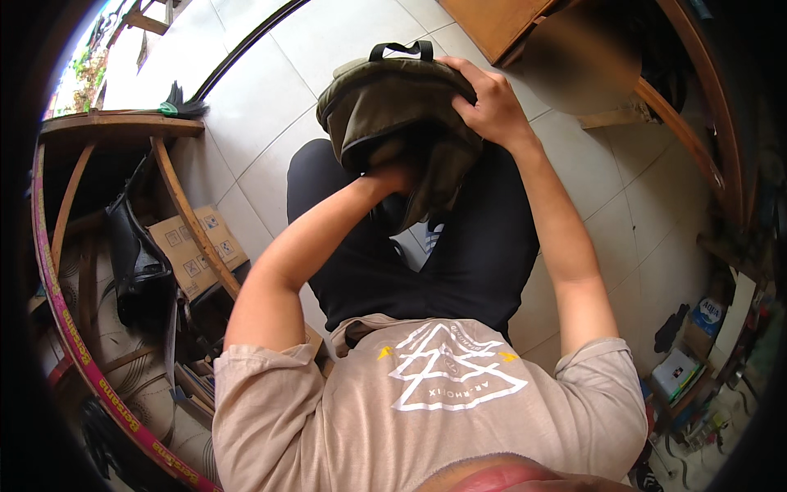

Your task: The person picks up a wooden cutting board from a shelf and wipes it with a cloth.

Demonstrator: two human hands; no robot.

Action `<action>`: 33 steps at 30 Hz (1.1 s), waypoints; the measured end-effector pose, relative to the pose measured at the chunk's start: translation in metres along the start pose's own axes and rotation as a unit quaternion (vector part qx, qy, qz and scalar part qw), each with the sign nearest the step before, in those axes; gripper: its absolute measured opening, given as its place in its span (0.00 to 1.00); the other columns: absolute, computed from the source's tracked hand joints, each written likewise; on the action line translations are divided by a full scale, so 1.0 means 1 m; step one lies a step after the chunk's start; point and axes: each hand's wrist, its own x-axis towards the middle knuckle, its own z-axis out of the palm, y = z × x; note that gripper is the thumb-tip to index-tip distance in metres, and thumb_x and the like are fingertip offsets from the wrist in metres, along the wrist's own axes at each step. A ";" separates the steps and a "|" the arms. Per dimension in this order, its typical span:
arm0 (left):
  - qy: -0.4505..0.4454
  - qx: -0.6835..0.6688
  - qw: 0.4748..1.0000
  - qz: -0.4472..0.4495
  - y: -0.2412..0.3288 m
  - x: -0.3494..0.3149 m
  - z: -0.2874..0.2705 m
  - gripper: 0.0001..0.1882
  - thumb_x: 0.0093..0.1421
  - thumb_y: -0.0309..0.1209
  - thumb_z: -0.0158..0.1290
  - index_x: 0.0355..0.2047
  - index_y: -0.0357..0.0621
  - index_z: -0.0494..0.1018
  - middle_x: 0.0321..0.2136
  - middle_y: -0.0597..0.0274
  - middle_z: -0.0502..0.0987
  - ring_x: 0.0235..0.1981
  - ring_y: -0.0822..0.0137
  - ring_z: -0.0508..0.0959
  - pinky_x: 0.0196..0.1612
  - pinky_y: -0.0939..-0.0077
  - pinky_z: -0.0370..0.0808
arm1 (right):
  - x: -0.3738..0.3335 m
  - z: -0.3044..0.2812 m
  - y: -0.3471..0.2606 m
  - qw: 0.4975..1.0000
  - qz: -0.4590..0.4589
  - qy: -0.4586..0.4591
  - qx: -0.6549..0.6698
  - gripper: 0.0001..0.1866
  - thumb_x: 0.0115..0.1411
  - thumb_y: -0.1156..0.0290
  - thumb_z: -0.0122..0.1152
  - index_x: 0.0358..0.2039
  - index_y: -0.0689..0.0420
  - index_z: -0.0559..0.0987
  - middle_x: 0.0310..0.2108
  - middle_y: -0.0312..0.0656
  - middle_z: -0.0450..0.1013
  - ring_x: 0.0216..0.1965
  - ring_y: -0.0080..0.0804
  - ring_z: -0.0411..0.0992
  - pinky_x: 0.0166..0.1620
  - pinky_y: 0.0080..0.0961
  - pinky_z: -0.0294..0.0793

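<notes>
An olive-green backpack (385, 102) with a black carry loop rests upright on my lap, its front pocket gaping towards me. My right hand (490, 102) grips the backpack's upper right edge, fingers behind it and thumb in front. Into the dark pocket opening reaches my left hand (395, 170); its fingers are in shadow inside, and whether they hold anything is hidden. Both forearms come up from below, over my black trousers (410, 291).
Left stands a wooden table (123, 125) with a broom head (182, 105) at its edge; a black bag (139, 254) and cardboard box (201, 246) are beneath. Wooden furniture (496, 25) is at the upper right. A blue-labelled package (707, 314) sits at the right. Pale tiles (270, 98) cover the floor.
</notes>
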 end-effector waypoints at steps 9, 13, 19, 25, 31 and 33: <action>0.076 0.078 0.994 0.026 -0.011 0.026 -0.034 0.26 0.66 0.31 0.44 0.65 0.46 0.61 0.63 0.47 0.64 0.64 0.54 0.64 0.66 0.62 0.59 | 0.001 0.002 0.001 0.997 -0.039 -0.041 0.049 0.28 0.49 0.80 0.57 0.54 0.57 0.75 0.45 0.51 0.78 0.45 0.49 0.77 0.52 0.34 0.75; 0.197 0.072 0.978 0.013 -0.029 0.035 -0.069 0.26 0.66 0.32 0.44 0.64 0.46 0.62 0.63 0.47 0.65 0.64 0.54 0.64 0.66 0.62 0.60 | -0.001 0.001 -0.011 0.998 -0.038 -0.031 0.033 0.30 0.49 0.79 0.59 0.56 0.55 0.74 0.48 0.50 0.76 0.48 0.49 0.75 0.54 0.34 0.74; 0.200 0.105 0.974 0.007 -0.032 0.040 -0.069 0.25 0.66 0.33 0.44 0.64 0.46 0.63 0.62 0.48 0.66 0.64 0.54 0.65 0.66 0.62 0.60 | -0.020 0.007 -0.005 0.991 -0.039 0.060 -0.111 0.37 0.45 0.67 0.69 0.59 0.44 0.71 0.63 0.48 0.61 0.60 0.51 0.63 0.61 0.40 0.67; 0.091 0.163 0.981 0.047 -0.021 0.067 -0.069 0.22 0.64 0.29 0.44 0.58 0.41 0.69 0.58 0.44 0.70 0.61 0.52 0.69 0.64 0.61 0.64 | -0.031 0.019 -0.001 0.987 -0.021 0.014 -0.158 0.35 0.39 0.59 0.75 0.52 0.43 0.77 0.68 0.51 0.53 0.63 0.54 0.58 0.64 0.42 0.64; 0.138 0.244 0.960 0.016 -0.058 0.064 -0.077 0.19 0.65 0.29 0.42 0.55 0.40 0.71 0.53 0.42 0.73 0.55 0.51 0.74 0.60 0.62 0.68 | -0.022 0.027 -0.008 0.989 -0.030 0.009 -0.148 0.34 0.38 0.58 0.77 0.50 0.45 0.79 0.68 0.49 0.51 0.63 0.54 0.59 0.62 0.43 0.66; 0.202 0.266 0.941 0.047 -0.056 0.046 -0.073 0.19 0.66 0.31 0.43 0.54 0.38 0.72 0.49 0.43 0.76 0.51 0.51 0.76 0.56 0.63 0.71 | -0.022 0.028 -0.005 0.984 -0.026 -0.004 -0.175 0.35 0.38 0.57 0.77 0.51 0.44 0.78 0.69 0.49 0.51 0.63 0.54 0.59 0.62 0.44 0.67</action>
